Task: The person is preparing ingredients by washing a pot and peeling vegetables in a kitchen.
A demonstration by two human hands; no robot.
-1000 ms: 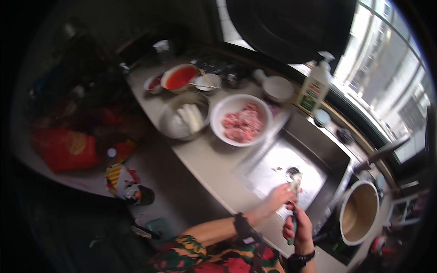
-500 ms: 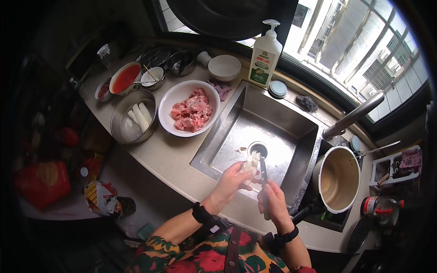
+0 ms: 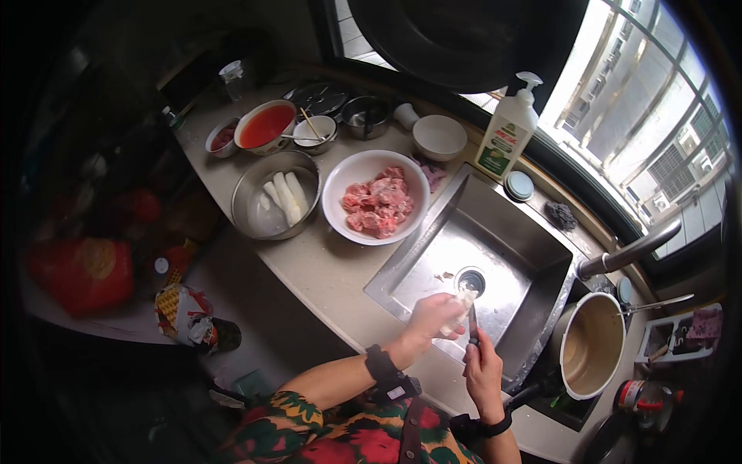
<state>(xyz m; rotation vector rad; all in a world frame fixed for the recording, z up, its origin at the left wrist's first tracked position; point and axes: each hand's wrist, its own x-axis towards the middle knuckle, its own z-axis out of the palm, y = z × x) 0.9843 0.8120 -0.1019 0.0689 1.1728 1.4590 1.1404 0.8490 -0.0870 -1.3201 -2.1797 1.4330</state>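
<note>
Over the near edge of the steel sink (image 3: pixel 535 315), my left hand (image 3: pixel 433 321) is closed around a whitish lump of food (image 3: pixel 466 300), partly hidden by the fingers; its exact kind is unclear. My right hand (image 3: pixel 485 370) grips a knife (image 3: pixel 474 323) by its dark handle, with the blade pointing up beside the lump. Whether the blade touches it I cannot tell. Small brownish scraps (image 3: pixel 444 276) lie in the basin near the drain (image 3: pixel 469 281).
Left of the sink stand a white bowl of raw meat chunks (image 3: pixel 379 203), a steel bowl with peeled white sticks (image 3: pixel 287 199) and a bowl of red liquid (image 3: pixel 266 127). A pump bottle (image 3: pixel 506 135) and tap (image 3: pixel 630 249) are behind; a deep pot (image 3: pixel 591 348) stands right.
My view has turned, so the counter and sink appear farther right and lower. My left hand has rolled over the whitish lump, and the knife sits lower beside it.
</note>
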